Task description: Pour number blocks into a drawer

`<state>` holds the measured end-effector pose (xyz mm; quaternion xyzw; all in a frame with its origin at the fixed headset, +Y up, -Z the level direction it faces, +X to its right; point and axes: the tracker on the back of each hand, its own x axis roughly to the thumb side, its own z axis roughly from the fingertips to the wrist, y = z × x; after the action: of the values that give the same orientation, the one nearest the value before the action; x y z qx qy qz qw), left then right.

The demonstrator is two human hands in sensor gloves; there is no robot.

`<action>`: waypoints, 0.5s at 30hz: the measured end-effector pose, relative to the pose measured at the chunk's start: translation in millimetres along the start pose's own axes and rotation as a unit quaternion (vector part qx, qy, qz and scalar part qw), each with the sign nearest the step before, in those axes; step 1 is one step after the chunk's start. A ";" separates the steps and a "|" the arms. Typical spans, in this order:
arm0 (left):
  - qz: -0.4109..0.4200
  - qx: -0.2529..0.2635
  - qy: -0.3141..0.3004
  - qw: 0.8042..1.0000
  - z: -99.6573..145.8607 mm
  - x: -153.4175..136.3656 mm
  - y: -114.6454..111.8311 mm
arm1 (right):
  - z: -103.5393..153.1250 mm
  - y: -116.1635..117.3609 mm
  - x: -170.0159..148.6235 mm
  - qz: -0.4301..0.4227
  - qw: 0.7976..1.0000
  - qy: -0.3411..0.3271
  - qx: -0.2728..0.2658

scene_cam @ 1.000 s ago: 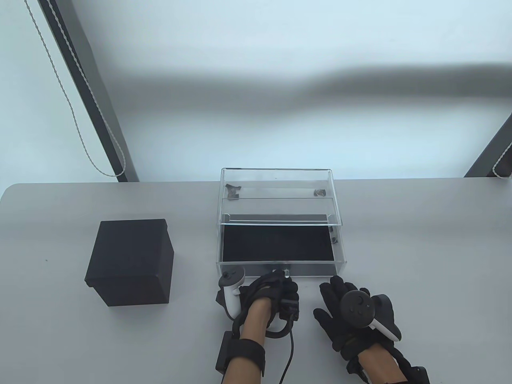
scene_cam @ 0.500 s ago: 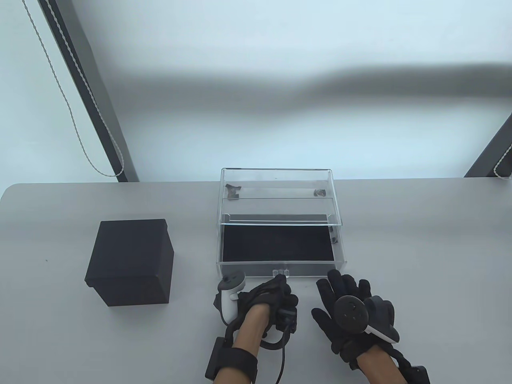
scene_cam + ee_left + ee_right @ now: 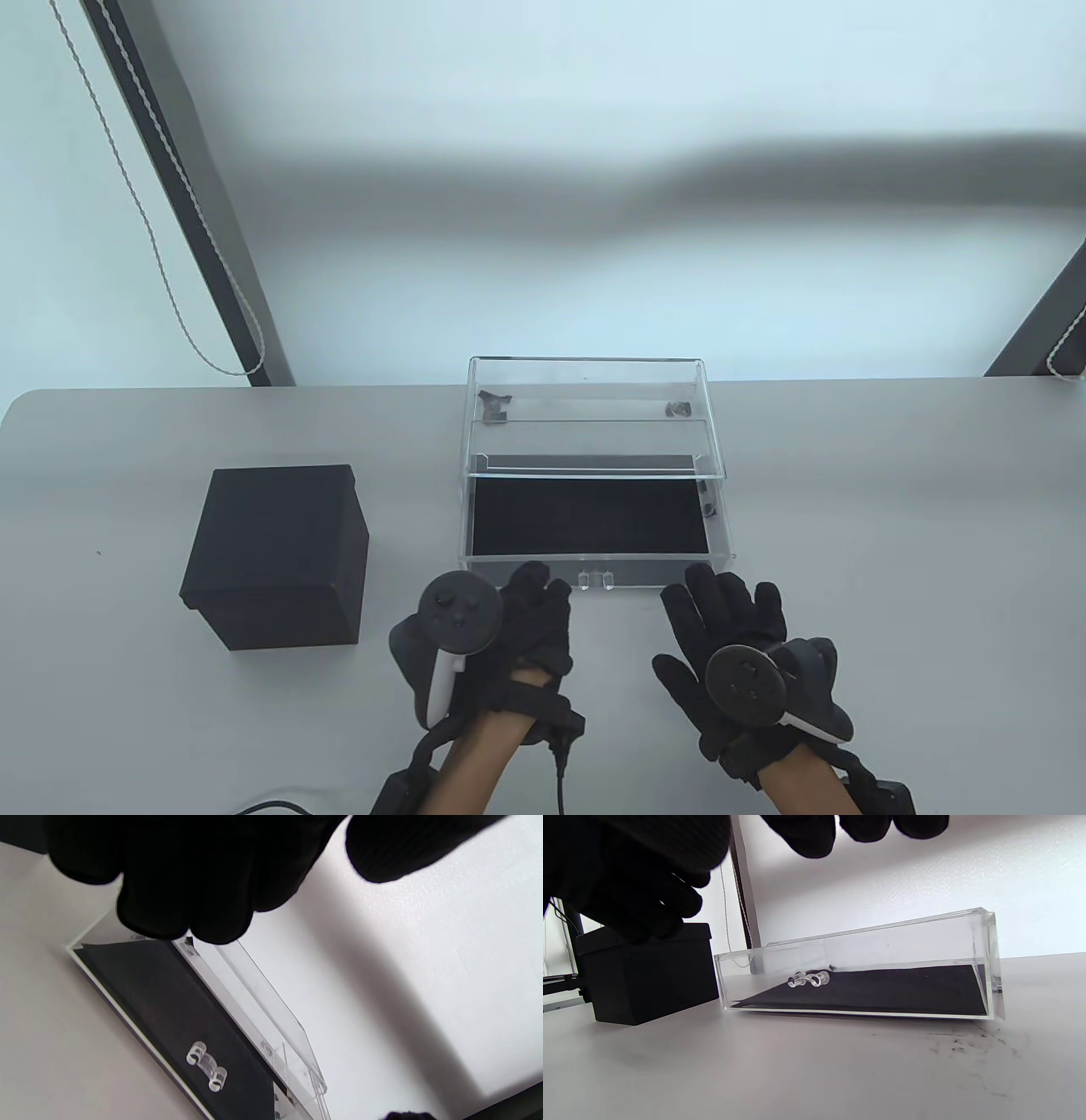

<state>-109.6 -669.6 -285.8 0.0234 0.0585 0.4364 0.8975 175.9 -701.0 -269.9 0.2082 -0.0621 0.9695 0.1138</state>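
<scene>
From the table view, the clear drawer (image 3: 594, 531) sits pulled out toward me from its clear case (image 3: 585, 407), its long axis running from 9 to 3 o'clock and its black-lined floor bare. Its small clear handle (image 3: 595, 580) points at me, at 6 o'clock on the front wall. The black box (image 3: 276, 556) stands well apart at 9 o'clock of the drawer on the grey worktop (image 3: 891, 526). My left hand (image 3: 509, 637) lies just in front of the drawer's front wall, left of the handle, fingers loosely curled and holding nothing. My right hand (image 3: 738, 654) lies to the right of the handle, its fingers spread and holding nothing. No number blocks show anywhere; the black box is closed from this angle.

In the left wrist view, my fingers (image 3: 186, 878) hang bunched over the drawer (image 3: 169, 1005), apart from the handle (image 3: 207, 1066).

In the right wrist view, my fingers (image 3: 806, 832) hang free above the drawer (image 3: 865, 984), with the black box (image 3: 649, 971) beside it at 9 o'clock. I can read no writing or labels anywhere.
</scene>
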 end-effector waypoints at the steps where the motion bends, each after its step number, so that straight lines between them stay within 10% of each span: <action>1: -0.006 0.014 -0.005 1.000 0.2 -0.9 10.0 | 0.1 -0.3 0.2 0.002 1.000 0.000 0.000; 15: -0.159 0.116 -0.010 0.980 -34.5 -31.1 146.7 | -0.6 3.1 0.5 -0.009 1.000 0.003 0.013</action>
<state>-247.5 -603.7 -303.7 0.1219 0.1026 0.2778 0.9473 174.5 -703.8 -270.4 0.2070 -0.0467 0.9699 0.1197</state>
